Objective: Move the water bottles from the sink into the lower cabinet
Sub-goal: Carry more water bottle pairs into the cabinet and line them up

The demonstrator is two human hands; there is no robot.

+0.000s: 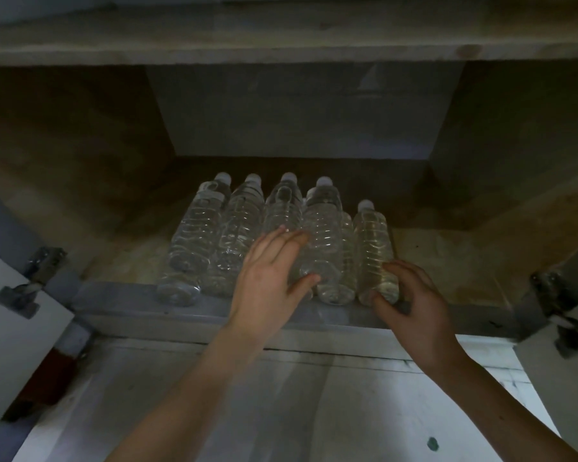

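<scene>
Head view: my right hand [411,301] grips the rightmost bottle [374,251], my left hand [271,275] rests spread on stacked water bottles [214,238] beyond it; sink unseen, remainder unknown.

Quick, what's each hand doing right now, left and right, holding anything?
Left hand: open, fingers spread, resting on a stacked bottle, not gripping it.
Right hand: fingers curled around the base of the rightmost bottle in the cabinet.

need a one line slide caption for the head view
Two hands settle clear water bottles lying in the lower cabinet: left hand on the stack, right hand gripping the rightmost bottle.
</scene>
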